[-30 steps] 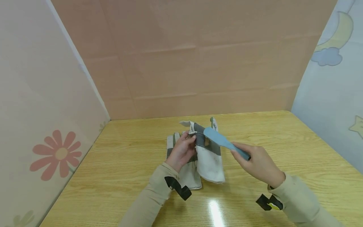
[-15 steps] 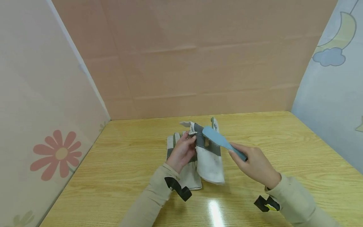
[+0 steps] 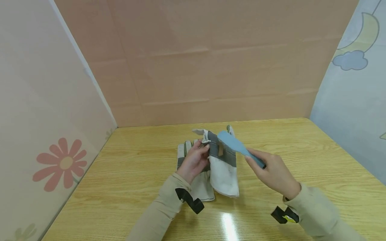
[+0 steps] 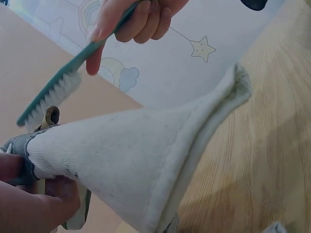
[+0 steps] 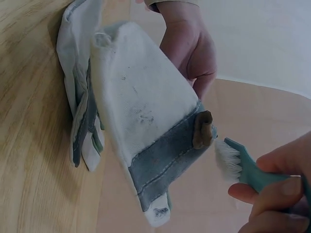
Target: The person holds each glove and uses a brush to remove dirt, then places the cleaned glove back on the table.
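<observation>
My left hand [image 3: 194, 162] pinches a white work glove [image 3: 224, 175] with a grey band, lifting it with its cuff hanging down. A brown lump [image 5: 203, 130] sticks out from the grey band, and dark smudges mark the white cloth. My right hand [image 3: 275, 174] grips the handle of a blue brush [image 3: 236, 145]. Its white bristles [image 4: 53, 99] face the glove, right by the brown lump in both wrist views. Under the lifted glove, a second matching glove [image 3: 202, 190] lies on the table, partly hidden by my left hand.
The gloves are near the middle of a wood-grain table [image 3: 135, 201]. A brown paper-like panel [image 3: 205, 73] stands behind it. Pale walls rise at both sides, the left one bearing a red flower [image 3: 64, 163].
The brush shifts slightly left, then back right and a little upward along the glove. The held glove tips slightly right. My left hand stays nearly still.
</observation>
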Demonstrator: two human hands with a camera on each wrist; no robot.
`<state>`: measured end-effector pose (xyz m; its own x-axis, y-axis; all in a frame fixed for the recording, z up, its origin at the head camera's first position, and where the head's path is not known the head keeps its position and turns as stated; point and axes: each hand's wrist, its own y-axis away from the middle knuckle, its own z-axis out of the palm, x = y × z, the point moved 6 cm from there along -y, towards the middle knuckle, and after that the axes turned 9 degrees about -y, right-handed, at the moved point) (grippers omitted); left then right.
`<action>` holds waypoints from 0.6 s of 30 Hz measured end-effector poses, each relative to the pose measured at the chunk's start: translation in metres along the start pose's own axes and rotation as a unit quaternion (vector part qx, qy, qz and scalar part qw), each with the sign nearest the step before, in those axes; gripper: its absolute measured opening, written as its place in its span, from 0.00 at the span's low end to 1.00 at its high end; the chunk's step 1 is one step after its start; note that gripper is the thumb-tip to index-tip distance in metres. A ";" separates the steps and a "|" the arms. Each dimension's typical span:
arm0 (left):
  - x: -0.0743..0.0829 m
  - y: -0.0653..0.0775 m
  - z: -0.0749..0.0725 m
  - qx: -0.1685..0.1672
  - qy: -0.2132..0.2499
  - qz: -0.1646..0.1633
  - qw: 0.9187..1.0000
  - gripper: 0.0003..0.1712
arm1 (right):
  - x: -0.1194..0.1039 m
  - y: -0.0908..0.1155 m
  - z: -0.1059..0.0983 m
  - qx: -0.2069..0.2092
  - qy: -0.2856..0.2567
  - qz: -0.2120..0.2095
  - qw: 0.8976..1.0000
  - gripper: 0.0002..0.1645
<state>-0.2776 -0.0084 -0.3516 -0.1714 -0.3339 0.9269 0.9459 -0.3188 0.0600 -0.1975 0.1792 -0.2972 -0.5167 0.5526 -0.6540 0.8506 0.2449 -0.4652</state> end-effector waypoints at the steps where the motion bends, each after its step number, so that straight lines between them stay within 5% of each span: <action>1: 0.000 0.000 0.001 -0.002 -0.001 0.000 1.000 0.17 | 0.000 0.000 0.002 -0.003 -0.001 0.000 1.000 0.20; 11: -0.002 -0.003 -0.005 0.020 0.012 -0.005 1.000 0.20 | -0.002 0.002 0.005 -0.039 0.025 0.001 0.999 0.21; 18: 0.000 -0.002 -0.001 0.000 0.010 0.007 1.000 0.18 | 0.000 0.001 -0.003 -0.009 0.012 0.014 1.000 0.20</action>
<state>-0.2795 -0.0090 -0.3517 -0.1630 -0.3555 0.9203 0.9481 -0.3147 0.0463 -0.1964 0.1821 -0.2956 -0.4901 0.5778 -0.6526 0.8668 0.2437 -0.4351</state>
